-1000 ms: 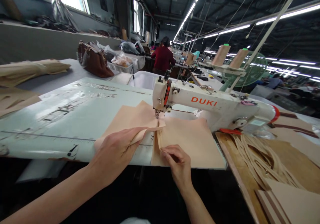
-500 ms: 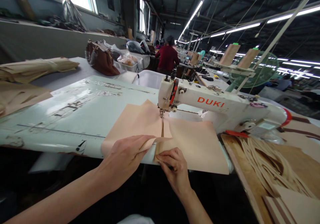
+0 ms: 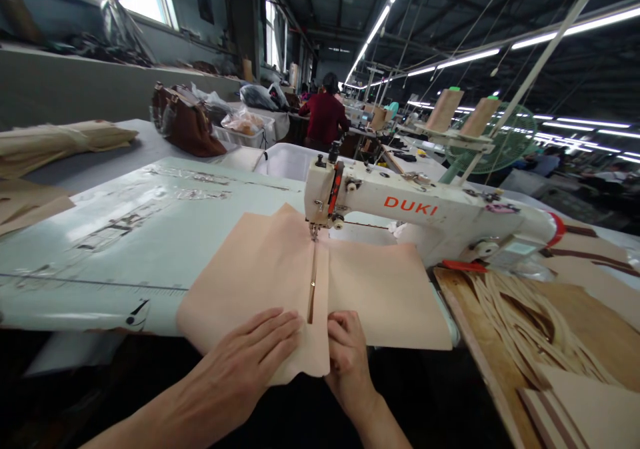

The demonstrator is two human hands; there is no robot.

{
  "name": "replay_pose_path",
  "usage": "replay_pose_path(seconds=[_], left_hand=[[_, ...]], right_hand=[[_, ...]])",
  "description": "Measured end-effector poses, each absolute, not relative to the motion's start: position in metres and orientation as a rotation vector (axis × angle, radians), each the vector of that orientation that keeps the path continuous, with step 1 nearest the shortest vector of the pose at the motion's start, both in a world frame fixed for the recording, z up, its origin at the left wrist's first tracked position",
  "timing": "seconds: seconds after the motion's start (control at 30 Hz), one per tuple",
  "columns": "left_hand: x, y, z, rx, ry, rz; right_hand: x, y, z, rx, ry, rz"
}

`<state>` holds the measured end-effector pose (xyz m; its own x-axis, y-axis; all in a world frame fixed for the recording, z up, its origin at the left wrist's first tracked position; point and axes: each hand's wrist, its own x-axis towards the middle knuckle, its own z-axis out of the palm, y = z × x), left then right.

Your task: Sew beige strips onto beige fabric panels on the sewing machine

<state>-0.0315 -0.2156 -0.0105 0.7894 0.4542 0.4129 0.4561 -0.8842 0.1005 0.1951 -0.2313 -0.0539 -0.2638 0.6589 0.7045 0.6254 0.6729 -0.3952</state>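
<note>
The left hand's [image 3: 245, 359] fingers lie together, flat on a tan sheet [image 3: 250, 262]; its thumb is hidden, so a grip cannot be told. The right hand's [image 3: 347, 355] fingers curl at that sheet's edge, their hold unclear. The sheet, with a narrow slit [image 3: 313, 292], runs under the sewing machine's [image 3: 410, 202] needle. Straps [image 3: 515, 312] lie right of the machine, a brown bag [image 3: 187, 125] behind it to the left.

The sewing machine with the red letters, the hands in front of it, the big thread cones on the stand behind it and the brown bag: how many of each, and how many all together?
Sewing machine: 1
Hands: 2 (left hand, right hand)
Thread cones: 2 (left cone, right cone)
Brown bag: 1
Total: 6
</note>
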Motion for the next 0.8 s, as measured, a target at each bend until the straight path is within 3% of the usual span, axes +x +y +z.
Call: replay_pose_path(seconds=[0.5,0.8], left_hand=[[-0.031,-0.211,-0.023,-3.001,-0.714,-0.428],[-0.025,-0.212,0.0,-3.17,-0.854,-0.42]], right_hand=[[0.195,-0.237,-0.06,-1.024,-1.954,0.052],[0.216,-0.235,-0.013,-1.206,-1.762,0.195]])
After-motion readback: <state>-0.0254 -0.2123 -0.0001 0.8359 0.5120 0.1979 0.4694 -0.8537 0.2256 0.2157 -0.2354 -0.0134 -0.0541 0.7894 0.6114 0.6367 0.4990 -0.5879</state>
